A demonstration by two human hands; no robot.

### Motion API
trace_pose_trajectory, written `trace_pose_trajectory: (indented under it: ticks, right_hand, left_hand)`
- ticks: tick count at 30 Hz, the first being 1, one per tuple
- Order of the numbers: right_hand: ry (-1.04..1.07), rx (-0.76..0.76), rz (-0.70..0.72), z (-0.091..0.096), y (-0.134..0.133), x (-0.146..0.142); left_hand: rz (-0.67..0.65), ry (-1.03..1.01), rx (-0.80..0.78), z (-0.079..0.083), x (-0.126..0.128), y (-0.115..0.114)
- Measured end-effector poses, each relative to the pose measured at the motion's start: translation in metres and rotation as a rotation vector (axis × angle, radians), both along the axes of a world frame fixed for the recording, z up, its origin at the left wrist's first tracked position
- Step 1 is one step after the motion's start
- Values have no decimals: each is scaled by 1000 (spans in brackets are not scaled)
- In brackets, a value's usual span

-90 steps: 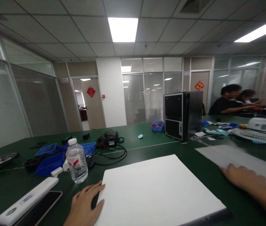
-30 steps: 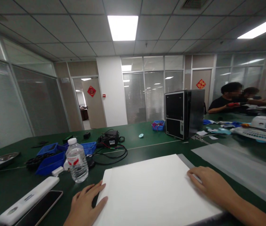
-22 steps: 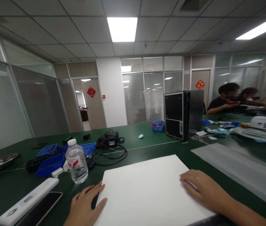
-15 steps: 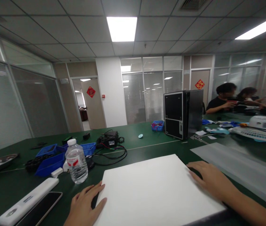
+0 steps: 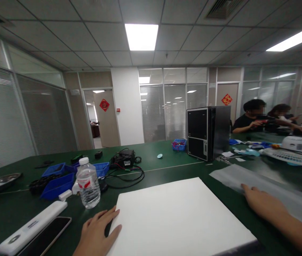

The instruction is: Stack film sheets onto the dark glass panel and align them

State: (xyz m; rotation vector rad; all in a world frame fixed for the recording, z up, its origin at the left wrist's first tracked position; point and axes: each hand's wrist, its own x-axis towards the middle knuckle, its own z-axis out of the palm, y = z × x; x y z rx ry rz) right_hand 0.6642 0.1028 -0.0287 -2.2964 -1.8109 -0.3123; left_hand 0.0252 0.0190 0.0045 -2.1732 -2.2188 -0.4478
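A flat white rectangular panel (image 5: 177,217) with a dark front edge lies on the green table before me. My left hand (image 5: 97,229) rests at its left edge, thumb and fingers spread, fingertips touching its top. Off to the right, a long translucent sheet (image 5: 271,192) that looks like plastic stretches across the tabletop. On its near edge lies my right hand (image 5: 265,206), fingers stretched out and slightly blurred; the undersides of the fingers are hidden.
Left of the panel stand a water bottle (image 5: 88,185), a white elongated device (image 5: 33,227) and a phone (image 5: 45,236). Blue bins (image 5: 58,186) and a black adapter with cables (image 5: 124,158) sit behind. Farther back are a computer tower (image 5: 207,133) and a white fan (image 5: 295,151). Two people (image 5: 252,115) sit at far right.
My right hand has left the panel's right edge and moved right onto the translucent sheet, whose near-left end has shifted slightly left. My left hand stays at the panel. The view has tilted slightly up.
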Motion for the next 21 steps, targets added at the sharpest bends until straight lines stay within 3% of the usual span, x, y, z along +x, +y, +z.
trace_pose_trajectory:
  ticks: [11,15,17,21]
  right_hand:
    - [-49,187,231,41,-26,-65]
    - [-2,241,478,42,-36,-106]
    - [64,177,673,44,-47,-131]
    - [173,-157,983,59,-79,-174]
  left_hand:
    - [-4,7,-1,4,2,-1]
    - [4,2,-10,6,4,-2]
    - [6,4,-16,6,5,-3]
    - [4,12,-25,7,5,-2]
